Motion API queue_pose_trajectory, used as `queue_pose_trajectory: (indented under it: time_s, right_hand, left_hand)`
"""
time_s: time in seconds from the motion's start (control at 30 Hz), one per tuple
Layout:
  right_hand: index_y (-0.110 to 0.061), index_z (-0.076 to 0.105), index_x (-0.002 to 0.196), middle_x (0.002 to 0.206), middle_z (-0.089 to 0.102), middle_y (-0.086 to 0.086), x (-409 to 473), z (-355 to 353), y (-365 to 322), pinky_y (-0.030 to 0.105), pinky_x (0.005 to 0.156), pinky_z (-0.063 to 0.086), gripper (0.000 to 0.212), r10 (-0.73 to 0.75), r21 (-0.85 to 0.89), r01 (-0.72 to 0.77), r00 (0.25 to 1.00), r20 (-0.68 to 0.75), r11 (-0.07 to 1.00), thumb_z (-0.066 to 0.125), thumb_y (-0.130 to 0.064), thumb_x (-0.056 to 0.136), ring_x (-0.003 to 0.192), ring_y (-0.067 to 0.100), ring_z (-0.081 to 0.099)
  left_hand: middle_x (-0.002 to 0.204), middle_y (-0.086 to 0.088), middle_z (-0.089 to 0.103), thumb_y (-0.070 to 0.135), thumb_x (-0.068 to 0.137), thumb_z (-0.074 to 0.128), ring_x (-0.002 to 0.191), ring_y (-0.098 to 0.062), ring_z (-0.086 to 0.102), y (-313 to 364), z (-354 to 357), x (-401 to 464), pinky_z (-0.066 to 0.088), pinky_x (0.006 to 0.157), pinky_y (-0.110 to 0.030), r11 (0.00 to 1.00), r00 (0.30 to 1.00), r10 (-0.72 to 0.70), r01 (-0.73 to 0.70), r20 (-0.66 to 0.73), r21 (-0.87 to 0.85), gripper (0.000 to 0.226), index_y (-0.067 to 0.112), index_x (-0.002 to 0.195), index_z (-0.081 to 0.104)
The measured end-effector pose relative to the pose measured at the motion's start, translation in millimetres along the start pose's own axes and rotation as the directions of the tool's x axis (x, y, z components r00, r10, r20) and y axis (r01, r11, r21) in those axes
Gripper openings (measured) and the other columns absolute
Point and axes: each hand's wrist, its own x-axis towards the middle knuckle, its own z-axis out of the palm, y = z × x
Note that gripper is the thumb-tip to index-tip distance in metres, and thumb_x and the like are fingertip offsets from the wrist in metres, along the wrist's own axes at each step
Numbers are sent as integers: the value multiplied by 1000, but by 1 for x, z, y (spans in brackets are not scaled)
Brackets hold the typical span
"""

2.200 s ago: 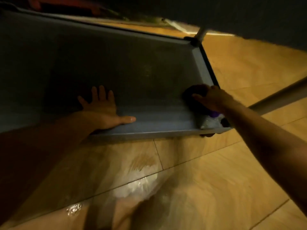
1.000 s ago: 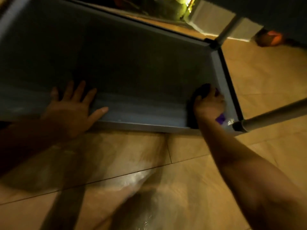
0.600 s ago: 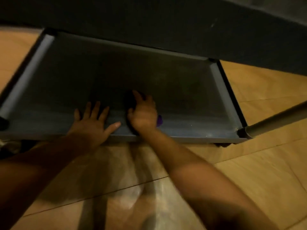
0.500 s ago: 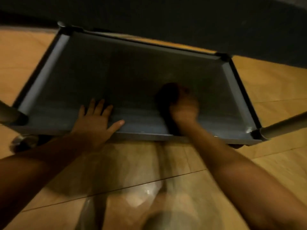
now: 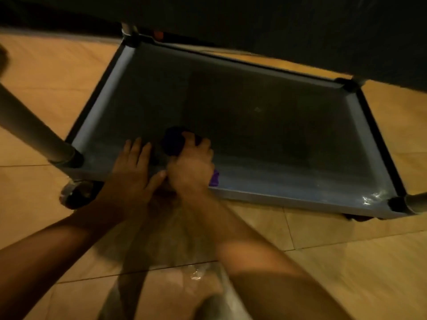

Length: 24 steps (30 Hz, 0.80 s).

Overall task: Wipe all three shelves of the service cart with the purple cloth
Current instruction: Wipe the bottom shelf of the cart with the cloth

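The cart's grey bottom shelf (image 5: 265,125) lies low over the floor, its raised rim all around. My right hand (image 5: 190,168) presses the bunched purple cloth (image 5: 172,142) onto the shelf near the front rim, left of the middle; a purple corner sticks out at the hand's right side. My left hand (image 5: 131,172) rests flat, fingers spread, on the front rim right beside the right hand, its thumb touching it. The upper shelf is a dark mass across the top of the view.
Grey cart posts (image 5: 30,130) rise at the near-left and near-right corners. A caster wheel (image 5: 76,196) sits under the near-left corner. Tan floor tiles (image 5: 346,262) surround the cart, with a wet shiny patch in front of me.
My right hand has swept the cloth from the shelf's right corner leftward along the front, back right a little, then left again beside my left hand. The view has shifted right.
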Motion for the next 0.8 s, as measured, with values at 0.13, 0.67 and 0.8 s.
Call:
queue_pose_trajectory:
  time_s: [0.13,0.67,0.8]
  right_hand:
    - [-27,41,150,145,50,12,15,-64,75,36,97,47,65,-88,-130,76,992,-88,989,63,-27,89,128,33,50]
    - [-26,40,139,139,37,16,-33,39,-52,51,90,44,49,50,-93,-54,998,-37,994,58,-21,93,120,41,44]
    - [-25,38,148,144,38,17,-17,37,-58,46,96,45,58,-90,9,90,996,7,996,59,-23,93,123,40,46]
  left_hand:
    - [159,-26,25,74,92,25,148,-47,20,-62,-19,-31,24,118,-62,945,996,94,-92,9,313,90,7,152,33]
    - [161,-35,8,80,90,18,151,-50,3,-76,-7,-58,13,120,-64,930,994,108,-109,24,350,109,-8,154,17]
    - [157,-33,28,68,86,33,147,-48,24,-85,-35,-62,24,118,-56,925,992,87,-116,95,361,100,-9,150,31]
